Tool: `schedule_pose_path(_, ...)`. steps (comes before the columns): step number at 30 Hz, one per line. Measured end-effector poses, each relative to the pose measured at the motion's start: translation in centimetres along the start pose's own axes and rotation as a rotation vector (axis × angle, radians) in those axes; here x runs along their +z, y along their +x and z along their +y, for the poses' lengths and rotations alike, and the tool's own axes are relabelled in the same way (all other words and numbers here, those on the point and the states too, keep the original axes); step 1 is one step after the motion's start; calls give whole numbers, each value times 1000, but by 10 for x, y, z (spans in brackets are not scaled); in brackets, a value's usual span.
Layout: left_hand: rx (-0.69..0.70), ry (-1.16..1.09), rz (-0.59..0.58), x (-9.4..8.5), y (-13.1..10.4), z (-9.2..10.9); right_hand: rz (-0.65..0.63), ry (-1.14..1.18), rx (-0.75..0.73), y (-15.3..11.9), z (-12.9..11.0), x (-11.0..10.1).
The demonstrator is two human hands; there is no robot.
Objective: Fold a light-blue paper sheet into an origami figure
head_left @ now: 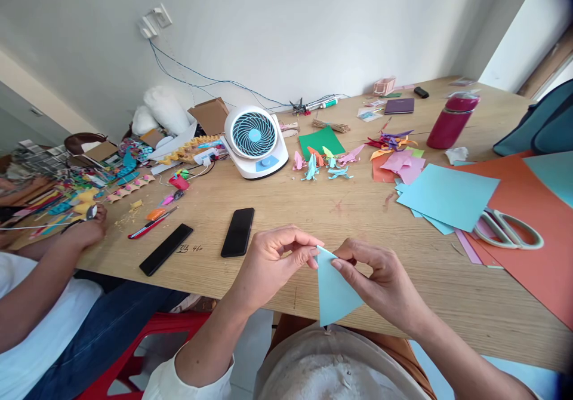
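I have one piece of light blue origami paper (335,298), plain and unmarked on the side facing me. It is folded into a narrow, wedge-like triangle; how many layers it has, I cannot tell. The point is uppermost, pinched by the fingertips of my left grip (316,255), while my right grip (341,264) has the slanting right edge a little below it. From there the paper widens downward, its left edge almost upright and its bottom edge running up to the right. It hangs tilted before me, at the near edge of the counter (290,197).
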State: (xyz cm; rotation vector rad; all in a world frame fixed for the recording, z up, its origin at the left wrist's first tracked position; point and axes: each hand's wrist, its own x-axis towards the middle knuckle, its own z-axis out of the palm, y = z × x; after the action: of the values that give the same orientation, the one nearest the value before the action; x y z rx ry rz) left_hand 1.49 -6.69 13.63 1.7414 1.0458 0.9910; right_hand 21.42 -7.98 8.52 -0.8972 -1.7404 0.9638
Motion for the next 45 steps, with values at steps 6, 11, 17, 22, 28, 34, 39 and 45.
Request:
schedule_pose_path(6,2,73,-16,1,2,3,10,-14,-24,0,1,0)
schedule_pose_path(11,37,192,35,4,0,3,30,-44,-70,1,0,3)
schedule_pose_path(17,55,311,83,7,-2,3,101,-101,-102,2,0,11)
schedule_pose_path(22,35,316,47,7,-2,2,161,-94,-135,6,-1,17)
schedule_pose_path(28,-1,241,23,4,-3,-1,170,-55,-125,9,0,18)
schedule_pose_path(34,10,256,46,3,-3,-1,164,-63,-117,9,-1,18)
schedule_pose_path(39,27,280,50,4,-4,0,166,-94,-165,10,-1,17)
schedule_pose_path(45,58,288,55,5,-2,2,198,-140,-204,11,-1,19)
